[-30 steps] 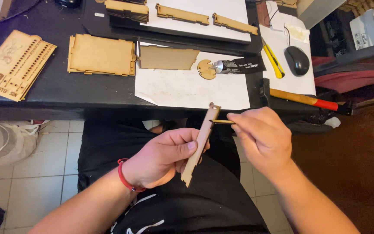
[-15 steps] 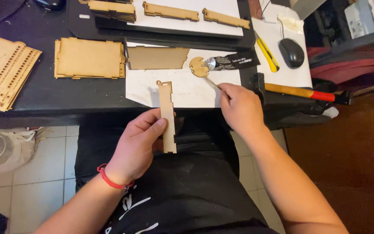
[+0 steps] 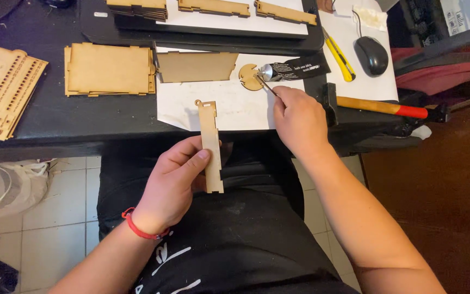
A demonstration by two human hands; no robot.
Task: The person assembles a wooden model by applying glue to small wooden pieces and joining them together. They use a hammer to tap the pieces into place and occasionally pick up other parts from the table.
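**Head cam check-in: one strip in hand, stick at the glue tube**

Head view has us sitting at the black desk [image 3: 55, 117], so here's where we seem to be. Our left hand [image 3: 172, 182] has its fingers curled round a narrow laser-cut wooden strip [image 3: 210, 144] with a little loop at its top end. Thumb and forefinger pinch its lower half, and it stands roughly upright over our lap, at about 6 o'clock from the white paper sheet [image 3: 229, 106].

Our right hand [image 3: 300, 122] is closed on a thin stick [image 3: 266, 86], fingertips pinched tight. The stick's tip sits at the mouth of the black glue tube [image 3: 295, 69], right beside the small round wooden disc [image 3: 250, 76].

Progress, as far as we can judge: early-ish. Nothing looks joined yet. A flat brown panel [image 3: 194, 66] lies at 9 o'clock from the disc, a stack of wooden panels [image 3: 109, 69] further that way, and more wooden pieces [image 3: 213, 7] wait along 12 o'clock on a dark tray [image 3: 202, 32]. We can't tell whether the strip carries any glue. A hammer [image 3: 382, 107] lies at 3 o'clock from the right hand, untouched.
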